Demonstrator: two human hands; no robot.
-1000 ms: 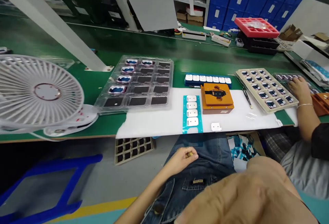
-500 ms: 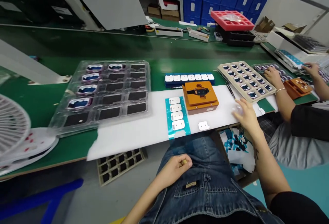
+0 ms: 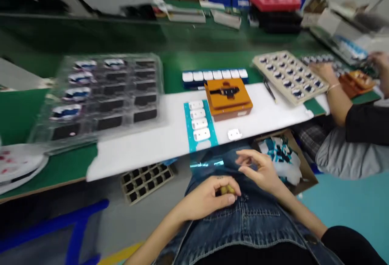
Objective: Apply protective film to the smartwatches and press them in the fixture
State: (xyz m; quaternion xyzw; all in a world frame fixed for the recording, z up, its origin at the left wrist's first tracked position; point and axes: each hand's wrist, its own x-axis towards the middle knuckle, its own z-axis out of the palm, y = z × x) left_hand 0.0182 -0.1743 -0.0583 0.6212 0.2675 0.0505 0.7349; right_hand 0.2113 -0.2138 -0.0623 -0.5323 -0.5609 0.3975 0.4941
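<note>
- Green table [image 3: 188,59] carries a white mat [image 3: 136,145], 1 orange block [image 3: 229,102] on top!
- Left hand [image 3: 209,198] curls round a yellowish thing [image 3: 225,190].
- Right hand [image 3: 258,169] hovers nearby, fingers loosely parted.

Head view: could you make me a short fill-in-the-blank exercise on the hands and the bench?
The left hand is curled around a small thing that is ____ in colour.
The teal sheet bears ____ white pieces in a column.
In the picture, the orange block stands to the ____ of the teal sheet.

Missing words: yellow; four; right.
</note>
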